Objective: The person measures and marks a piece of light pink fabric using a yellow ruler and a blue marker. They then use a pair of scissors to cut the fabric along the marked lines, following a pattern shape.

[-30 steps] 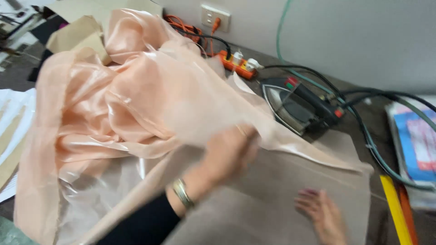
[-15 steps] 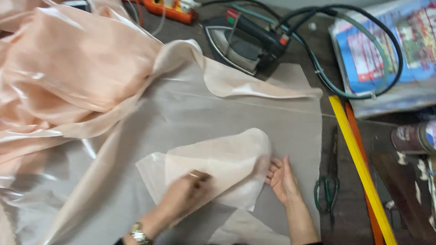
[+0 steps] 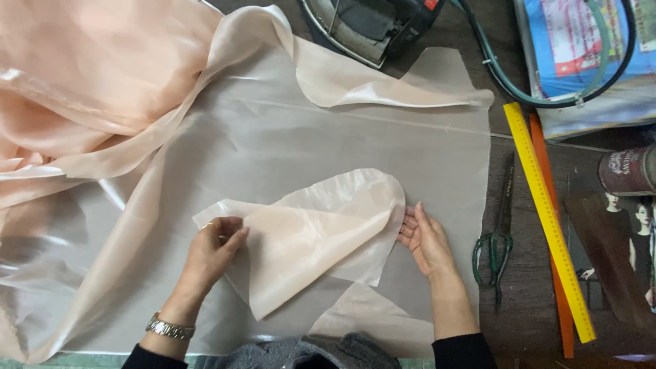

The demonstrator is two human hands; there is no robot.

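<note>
Fingers [image 3: 229, 240] of the left hand [image 3: 208, 254] curl over the left edge of a cut piece of peach fabric [image 3: 311, 236], thumb and fingertips closed on it in a light pinch; the wrist, wearing a metal wristwatch [image 3: 169, 329], angles up from the lower edge of the view. Heaped peach satin [image 3: 102, 75] fills the upper left, its loose edge trailing across a sheet of translucent interfacing [image 3: 273, 137] spread flat on the counter [image 3: 526, 301]. The cut piece lies on this sheet, centre of view, its rounded right end folded back over itself. The right hand [image 3: 425, 239] lies palm down, fingers straight and close together, tips touching the rounded right edge of the piece; it presses rather than grips. At upper centre an electric iron [image 3: 369, 24] stands just beyond the sheet, with a dark cable [image 3: 547, 96] looping to its right. Right of the sheet, green-handled scissors [image 3: 497, 239] lie closed, then a yellow ruler [image 3: 550, 219] beside an orange ruler [image 3: 557, 273], both running diagonally. At the far right edge a cylindrical tin [image 3: 629, 171] lies on its side.
</note>
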